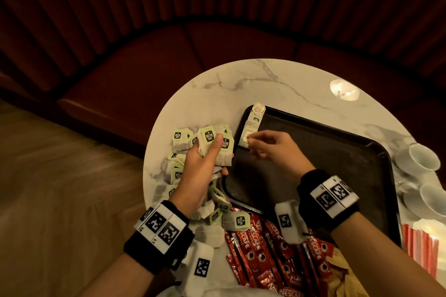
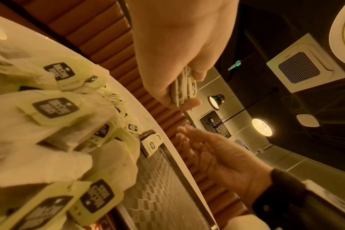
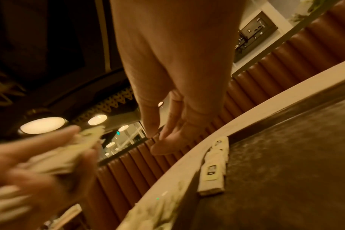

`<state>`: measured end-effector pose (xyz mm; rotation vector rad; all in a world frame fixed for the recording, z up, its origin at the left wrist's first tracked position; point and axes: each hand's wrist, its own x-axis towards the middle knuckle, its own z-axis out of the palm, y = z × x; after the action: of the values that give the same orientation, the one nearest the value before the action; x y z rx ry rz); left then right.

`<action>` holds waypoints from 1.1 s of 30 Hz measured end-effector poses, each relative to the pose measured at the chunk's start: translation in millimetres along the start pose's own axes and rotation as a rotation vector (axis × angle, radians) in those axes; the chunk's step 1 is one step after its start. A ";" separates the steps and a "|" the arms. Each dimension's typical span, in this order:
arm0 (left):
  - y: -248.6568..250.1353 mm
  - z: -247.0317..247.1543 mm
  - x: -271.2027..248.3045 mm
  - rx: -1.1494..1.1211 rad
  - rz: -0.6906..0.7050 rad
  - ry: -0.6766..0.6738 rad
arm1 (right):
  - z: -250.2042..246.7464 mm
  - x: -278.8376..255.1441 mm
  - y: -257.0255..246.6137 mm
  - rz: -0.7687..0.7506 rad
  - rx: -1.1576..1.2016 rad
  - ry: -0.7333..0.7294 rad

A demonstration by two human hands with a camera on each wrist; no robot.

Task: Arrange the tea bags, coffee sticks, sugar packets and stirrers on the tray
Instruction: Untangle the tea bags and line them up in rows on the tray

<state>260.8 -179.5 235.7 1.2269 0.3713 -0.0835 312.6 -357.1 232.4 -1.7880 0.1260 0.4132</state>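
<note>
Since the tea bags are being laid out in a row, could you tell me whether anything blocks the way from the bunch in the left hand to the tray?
Nothing visible does. The left hand holds its tea bag bunch beside the tray, whose dark floor lies bare next to the row of tea bags. The right hand hovers at that row's near end.

A fanned bunch of pale paper tea bags with green-and-black tags (image 1: 212, 146) sits gripped in the left hand (image 1: 201, 171). More tea bags (image 1: 175, 171) lie heaped on the tabletop under and left of that hand. A short overlapping row of tea bags (image 1: 252, 125) lies along the black rectangular tray's (image 1: 337, 152) edge, just beyond the right hand's (image 1: 277, 149) fingertips. Red Nescafe coffee sticks (image 1: 263, 251) lie scattered near both wrists.
</note>
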 end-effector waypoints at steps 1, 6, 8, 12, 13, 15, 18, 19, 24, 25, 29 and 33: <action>-0.2 1.5 -0.5 -0.009 0.000 -0.001 | 4.3 -10.8 -4.9 -0.021 0.028 -0.064; -2.9 4.6 -2.3 0.006 0.033 0.029 | 24.4 -44.8 -13.0 -0.028 0.316 -0.187; -1.7 7.1 -3.4 -0.011 0.062 0.014 | 27.5 -46.3 -11.8 -0.038 0.374 -0.163; 1.5 8.7 -5.6 0.007 0.131 -0.051 | 22.1 -41.6 -10.8 -0.111 0.313 -0.084; 2.1 8.5 -6.4 0.014 0.150 -0.070 | 19.7 -41.0 -11.4 -0.129 0.301 -0.067; 1.7 6.7 -5.5 0.017 0.173 -0.093 | 15.1 -40.8 -12.6 -0.159 0.293 -0.032; -1.4 5.2 -2.7 0.043 0.208 -0.083 | 11.2 -43.6 -12.2 -0.188 0.276 -0.007; -0.3 5.0 -3.1 0.039 0.203 -0.085 | 10.5 -45.3 -11.3 -0.193 0.256 -0.010; 0.9 7.0 -2.4 0.014 0.174 -0.088 | 7.8 -51.9 -7.6 -0.198 0.246 0.005; 1.3 7.5 -2.4 0.007 0.163 -0.092 | 7.4 -52.6 -6.8 -0.191 0.265 0.010; -0.3 6.0 -1.8 0.011 0.111 -0.099 | 4.1 -46.0 6.3 -0.112 0.355 0.050; -4.4 2.2 0.5 0.026 0.016 -0.034 | -8.4 -26.3 26.6 0.133 0.459 0.201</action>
<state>260.6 -183.0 232.2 1.2529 0.3314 -0.0960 281.9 -375.6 218.7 -1.3670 0.4475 0.2701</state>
